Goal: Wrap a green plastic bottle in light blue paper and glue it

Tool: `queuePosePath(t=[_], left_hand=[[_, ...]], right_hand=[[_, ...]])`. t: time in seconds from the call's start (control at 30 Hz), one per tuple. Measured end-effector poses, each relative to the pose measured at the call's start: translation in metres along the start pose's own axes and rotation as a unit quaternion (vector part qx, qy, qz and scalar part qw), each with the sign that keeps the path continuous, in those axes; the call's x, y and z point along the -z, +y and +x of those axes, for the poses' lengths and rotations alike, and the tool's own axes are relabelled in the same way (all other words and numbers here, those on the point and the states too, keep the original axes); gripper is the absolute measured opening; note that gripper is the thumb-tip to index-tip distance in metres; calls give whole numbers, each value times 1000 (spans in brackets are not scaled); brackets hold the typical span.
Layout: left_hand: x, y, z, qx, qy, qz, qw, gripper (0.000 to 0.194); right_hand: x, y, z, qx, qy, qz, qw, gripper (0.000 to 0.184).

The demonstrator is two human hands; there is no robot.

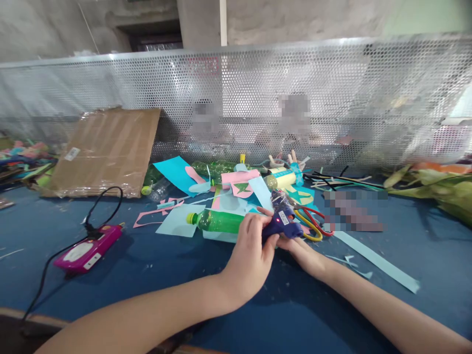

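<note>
A dark blue glue gun (283, 222) with a small red light and a white label is held above the table in front of me. My left hand (252, 243) is closed round its left end, thumb below and fingers over the top. From the right, my right hand (304, 251) reaches under the gun and closes on its lower side, its fingers partly hidden. A green plastic bottle (221, 221) with a yellow-green cap lies just left of the gun. Scissors with red and yellow handles (313, 223) lie behind and to its right.
Coloured paper scraps (180, 220) and more bottles lie across the table's back. A cardboard sheet (106, 152) leans on the perforated metal partition (250, 88). On the left sits a magenta power strip (88, 248) with a black cable. A pale blue paper strip (379, 263) lies right.
</note>
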State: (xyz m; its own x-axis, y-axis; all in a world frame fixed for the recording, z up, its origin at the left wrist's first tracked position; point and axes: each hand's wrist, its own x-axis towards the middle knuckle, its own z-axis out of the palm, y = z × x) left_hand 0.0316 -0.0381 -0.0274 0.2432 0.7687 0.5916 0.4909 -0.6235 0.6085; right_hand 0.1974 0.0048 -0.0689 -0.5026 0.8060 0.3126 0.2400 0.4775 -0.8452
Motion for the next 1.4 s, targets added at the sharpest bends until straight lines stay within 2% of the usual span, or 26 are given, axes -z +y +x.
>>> queuePosePath(t=[0.13, 0.27, 0.37, 0.43, 0.5, 0.6, 0.7, 0.77, 0.8, 0.87, 1.0, 1.07, 1.17, 1.27, 1.33, 1.4], left_hand=[[-8, 0, 6, 11, 6, -19, 1000, 24], [-18, -1, 2, 4, 23, -23, 999, 32], [-11, 3, 0, -17, -6, -16, 1000, 46], [9, 4, 3, -41, -50, 14, 998, 68], [38, -2, 12, -62, -81, 86, 991, 90], [87, -24, 27, -38, -131, 188, 973, 119], [120, -49, 33, 23, -232, 221, 947, 122], [127, -59, 29, 46, -295, 218, 929, 124], [126, -62, 26, 56, -311, 216, 924, 124], [120, -65, 18, 74, -302, 214, 926, 116], [106, -68, 5, 76, -213, 203, 953, 69], [102, -69, 3, 56, -193, 202, 958, 55], [100, -70, 0, 28, -168, 205, 964, 46], [97, -73, -2, -3, -152, 196, 969, 41], [96, -76, -4, -30, -151, 186, 971, 40], [95, -79, -5, -55, -150, 175, 971, 39]], right_hand=[[-3, 2, 1, -22, 1, 95, 995, 55], [-6, -13, 5, -28, 35, 62, 997, 64], [-6, -19, 6, -41, 56, 23, 997, 68], [-5, -19, 7, -47, 46, 17, 998, 65], [-2, -18, 7, -41, 23, 21, 999, 59], [1, -19, 7, -28, -6, 24, 999, 53], [4, -21, 7, -35, -4, 26, 999, 54], [5, -24, 6, -44, 9, 23, 999, 54], [6, -26, 6, -48, 16, 20, 999, 54], [8, -29, 6, -58, 24, 21, 998, 53], [12, -36, 7, -84, 47, 48, 994, 49], [16, -40, 7, -104, 86, 52, 990, 45], [23, -51, 4, -128, 152, 66, 978, 37], [25, -68, -2, -151, 157, 157, 963, 31], [22, -81, -9, -179, 156, 223, 946, 35], [18, -91, -17, -202, 175, 244, 932, 41]])
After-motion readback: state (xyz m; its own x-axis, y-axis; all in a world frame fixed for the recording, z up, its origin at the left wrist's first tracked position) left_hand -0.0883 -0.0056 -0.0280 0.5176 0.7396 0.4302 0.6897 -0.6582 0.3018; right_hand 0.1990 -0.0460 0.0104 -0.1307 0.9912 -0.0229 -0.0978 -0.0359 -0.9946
